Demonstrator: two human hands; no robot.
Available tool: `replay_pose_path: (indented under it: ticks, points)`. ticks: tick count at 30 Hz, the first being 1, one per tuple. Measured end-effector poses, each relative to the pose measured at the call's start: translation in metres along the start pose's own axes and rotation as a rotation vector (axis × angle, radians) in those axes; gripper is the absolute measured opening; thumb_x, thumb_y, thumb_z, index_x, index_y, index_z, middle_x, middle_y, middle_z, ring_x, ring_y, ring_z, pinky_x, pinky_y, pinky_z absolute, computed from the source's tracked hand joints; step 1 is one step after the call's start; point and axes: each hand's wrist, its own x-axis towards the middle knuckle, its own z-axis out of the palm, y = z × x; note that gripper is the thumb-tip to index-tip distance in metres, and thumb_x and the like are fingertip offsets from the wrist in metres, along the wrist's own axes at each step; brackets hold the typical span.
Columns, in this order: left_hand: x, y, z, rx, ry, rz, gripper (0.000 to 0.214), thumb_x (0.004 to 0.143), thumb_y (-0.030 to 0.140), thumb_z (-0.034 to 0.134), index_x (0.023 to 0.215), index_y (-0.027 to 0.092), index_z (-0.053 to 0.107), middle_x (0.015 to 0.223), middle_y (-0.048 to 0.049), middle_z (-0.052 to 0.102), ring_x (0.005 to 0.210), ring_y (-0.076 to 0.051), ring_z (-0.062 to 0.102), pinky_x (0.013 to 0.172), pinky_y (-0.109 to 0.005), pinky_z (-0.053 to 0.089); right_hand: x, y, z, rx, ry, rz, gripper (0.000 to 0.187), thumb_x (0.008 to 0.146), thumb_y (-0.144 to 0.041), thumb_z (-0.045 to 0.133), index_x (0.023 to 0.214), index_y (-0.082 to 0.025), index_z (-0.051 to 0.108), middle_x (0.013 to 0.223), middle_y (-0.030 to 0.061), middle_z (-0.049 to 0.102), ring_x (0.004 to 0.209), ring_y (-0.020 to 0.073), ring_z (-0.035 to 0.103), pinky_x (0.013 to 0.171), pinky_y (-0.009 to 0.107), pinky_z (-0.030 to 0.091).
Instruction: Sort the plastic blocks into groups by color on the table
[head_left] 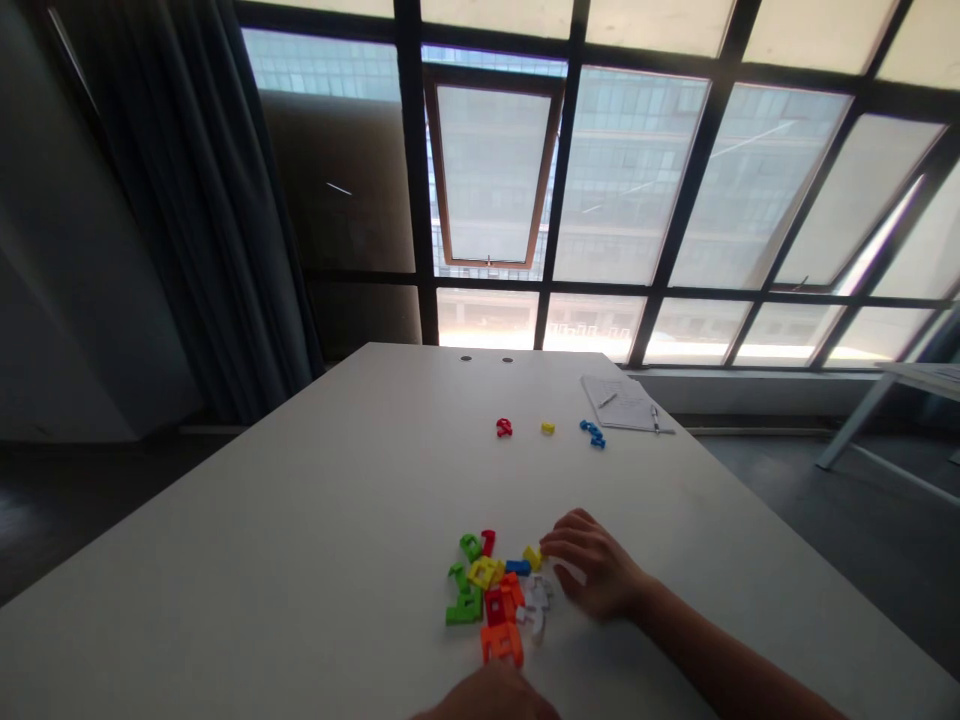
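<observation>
I read the left hand [487,695] at the bottom frame edge, cut off there; its grip cannot be determined. Just above it, near the white bench's [300,500] near edge, lie overlapping plastic puzzle pieces [487,600], their lower layers hidden. Toward the far edge sit a red piece [504,427], a yellow piece [547,427] and a blue piece [592,433]. The right hand [600,570] is open, fingers loosely curved, palm hidden, just beside the heap's small yellow piece [532,557]. Further right, near the far edge, lie a paper sheet [619,405] and a pen [655,418].
</observation>
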Motion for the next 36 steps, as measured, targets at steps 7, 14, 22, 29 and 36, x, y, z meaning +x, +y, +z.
replay_pose_path:
  ticks: [7,14,22,29,36]
  points:
    - [-0.002,-0.004,0.006,0.015,-0.013,0.018,0.036,0.103,0.043,0.052,0.081,0.019,0.066,0.053,0.0054,0.055,0.043,-0.006,0.048,0.046,-0.018,0.032,0.009,-0.003,-0.003,0.037,-0.017,-0.007,0.017,0.091,-0.02,0.061,0.102,-0.026,0.072,0.106,0.006,0.074,0.104,0.0231,0.064,0.093,0.042,0.049]
    - [-0.002,0.0,0.0,0.018,0.007,0.042,0.037,0.104,0.044,0.05,0.082,0.019,0.066,0.061,0.0038,0.064,0.05,-0.007,0.056,0.05,-0.017,0.034,0.008,0.009,0.008,-0.039,0.012,0.157,0.024,0.096,-0.016,0.055,0.11,-0.025,0.073,0.111,0.0077,0.074,0.107,0.0237,0.063,0.093,0.044,0.051]
    - [0.001,0.0,-0.001,0.037,0.011,0.053,0.037,0.101,0.042,0.056,0.074,0.018,0.062,0.057,0.0057,0.061,0.046,-0.005,0.054,0.049,-0.016,0.033,0.005,0.024,0.02,-0.151,-0.038,0.446,0.031,0.094,-0.021,0.055,0.121,-0.024,0.07,0.142,0.0078,0.061,0.129,0.0284,0.054,0.109,0.05,0.043]
    - [-0.001,0.0,0.0,0.061,0.015,0.058,0.034,0.101,0.043,0.055,0.079,0.019,0.064,0.06,0.0051,0.063,0.05,-0.006,0.055,0.05,-0.017,0.034,0.005,0.024,0.02,-0.218,-0.07,0.52,0.052,0.095,-0.023,0.05,0.147,-0.024,0.052,0.157,0.007,0.044,0.141,0.0277,0.043,0.115,0.047,0.037]
    - [-0.001,-0.003,0.009,0.112,-0.01,0.021,0.036,0.101,0.046,0.054,0.079,0.02,0.064,0.058,0.0054,0.061,0.047,-0.007,0.051,0.047,-0.019,0.031,0.011,0.031,0.024,-0.267,-0.191,0.606,0.06,0.1,-0.042,0.044,0.156,-0.023,0.039,0.159,0.0044,0.042,0.144,0.0305,0.037,0.118,0.05,0.028]
